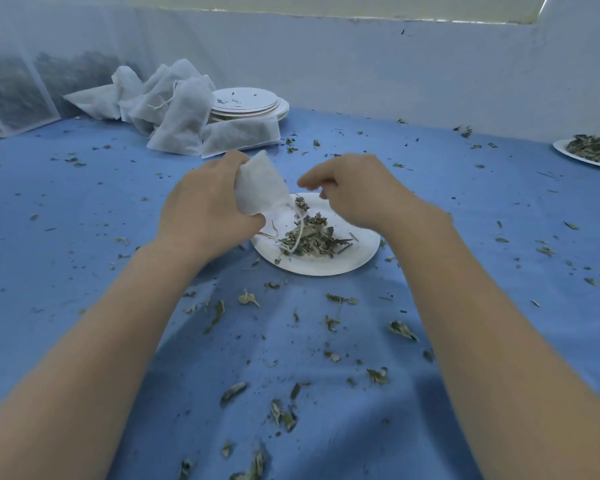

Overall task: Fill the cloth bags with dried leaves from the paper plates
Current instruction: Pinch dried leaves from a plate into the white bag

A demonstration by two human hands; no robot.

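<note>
Counts on the blue cloth

Two hands, one held cloth bag (260,188), two leaf-bearing paper plates (326,265) (565,150), one stack of plates (246,103), one heap of bags (174,109).

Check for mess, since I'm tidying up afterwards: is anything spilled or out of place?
Yes. Dried leaf bits are scattered all over the blue cloth, well outside the paper plate, thickest just in front of it.
</note>
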